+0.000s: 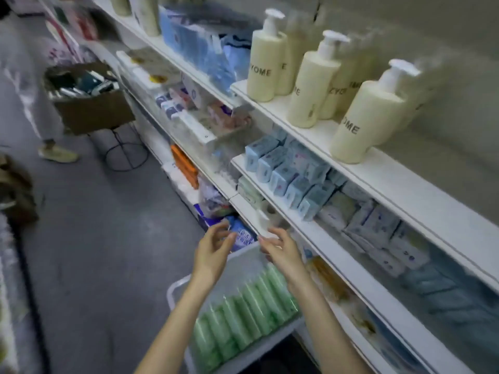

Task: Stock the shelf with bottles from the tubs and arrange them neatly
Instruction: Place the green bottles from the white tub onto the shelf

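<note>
A clear plastic tub (175,288) stands on the floor below me, packed with a row of several pale green bottles (243,317) lying side by side. Both my hands hover above its far end. My left hand (213,251) has relaxed, slightly bent fingers and holds nothing. My right hand (279,251) is likewise loose and empty, fingers pointing left towards the other hand. On the top shelf (405,182) at the right stand several cream pump bottles (313,85) in pairs, front labels reading "ZYOME".
Lower shelves (291,211) hold blue and white soft packs (286,176). A cardboard box (91,103) of goods sits on a wire stand in the aisle, with another person's leg and shoe (58,153) beside it. Grey floor (94,225) lies to the left.
</note>
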Demonstrator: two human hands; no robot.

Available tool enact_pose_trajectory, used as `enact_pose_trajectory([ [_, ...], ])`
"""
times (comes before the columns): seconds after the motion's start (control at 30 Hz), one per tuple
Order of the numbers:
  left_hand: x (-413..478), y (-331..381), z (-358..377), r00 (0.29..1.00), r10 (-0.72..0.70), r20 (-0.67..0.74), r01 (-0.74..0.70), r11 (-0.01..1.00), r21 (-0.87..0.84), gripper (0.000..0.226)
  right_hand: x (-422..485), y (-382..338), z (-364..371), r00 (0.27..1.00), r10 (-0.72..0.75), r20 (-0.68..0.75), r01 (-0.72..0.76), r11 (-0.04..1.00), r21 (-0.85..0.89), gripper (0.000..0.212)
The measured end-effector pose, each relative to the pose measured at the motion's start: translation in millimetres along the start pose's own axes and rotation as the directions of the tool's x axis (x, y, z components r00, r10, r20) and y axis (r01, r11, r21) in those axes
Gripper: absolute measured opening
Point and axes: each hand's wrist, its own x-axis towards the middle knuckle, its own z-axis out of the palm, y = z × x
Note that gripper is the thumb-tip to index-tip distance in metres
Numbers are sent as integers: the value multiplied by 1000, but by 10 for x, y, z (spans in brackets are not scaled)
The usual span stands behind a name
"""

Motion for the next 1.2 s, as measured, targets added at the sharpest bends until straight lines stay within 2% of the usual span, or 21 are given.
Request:
enact_pose_trajectory([
  [0.1, -138, -388, 34, 965, -168, -201, 144, 981, -129, 16, 121, 537, 5, 983, 113, 143, -89, 982, -166, 31],
  [0.23, -497, -1088, 381, 841, -427, -331, 354, 899, -259, 20, 197, 1206, -294, 902, 339, 268, -240, 909, -341, 44],
  [0.33, -767, -1541, 735, 752, -568, -334, 467, 817, -337, 18, 379, 1581, -571, 850, 430, 306, -279, 858, -431, 49],
  [0.6, -1285, -2364, 1253, 582, -754, -304, 641, 656, -399, 18, 956, 2402, -724, 824, 477, 305, -256, 795, -551, 55],
  [0.77, -1041, -2831, 1296, 571, -762, -305, 675, 648, -353, 32, 1350, 2714, -654, 884, 403, 237, -247, 834, -493, 46],
  [0.87, -715, -3105, 1353, 611, -729, -310, 659, 685, -311, 27, 1574, 2829, -659, 913, 342, 223, -205, 856, -474, 47],
  [0.97, -358, -3299, 1436, 636, -693, -338, 638, 719, -274, 34, 1675, 2859, -668, 931, 275, 239, -139, 874, -465, 45],
  [1.1, -78, -3557, 1563, 624, -704, -339, 643, 709, -289, 46, 1655, 2880, -531, 917, 211, 339, -50, 903, -427, 38],
  [1.2, 17, -3687, 1639, 605, -716, -347, 663, 695, -279, 51, 1626, 2950, -435, 901, 216, 376, -54, 917, -396, 40],
])
